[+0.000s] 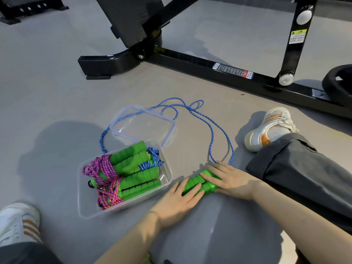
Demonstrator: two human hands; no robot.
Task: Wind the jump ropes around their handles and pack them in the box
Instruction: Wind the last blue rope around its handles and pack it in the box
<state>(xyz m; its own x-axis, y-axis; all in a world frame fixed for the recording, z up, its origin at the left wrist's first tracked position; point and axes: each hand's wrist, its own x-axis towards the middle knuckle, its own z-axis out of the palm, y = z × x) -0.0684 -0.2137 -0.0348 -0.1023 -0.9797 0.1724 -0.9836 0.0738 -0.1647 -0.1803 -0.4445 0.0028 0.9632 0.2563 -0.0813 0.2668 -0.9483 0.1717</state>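
Observation:
A clear plastic box (pixel 165 182) sits on the grey floor and holds several green-handled jump ropes (pixel 133 168), wound with purple and blue cord. To its right, two green handles (pixel 198 182) lie side by side on the floor. My left hand (pixel 179 201) rests on their near end and my right hand (pixel 230 180) lies flat over their far end. Their blue rope (pixel 211 134) trails loose in loops across the floor, passing behind the box's clear lid (pixel 142 125).
A black exercise bench frame (pixel 190 61) crosses the floor beyond the rope. My right leg and white shoe (pixel 270 128) lie at the right, my left shoe (pixel 17 223) at the bottom left. A black weight plate (pixel 339 82) lies at the right edge.

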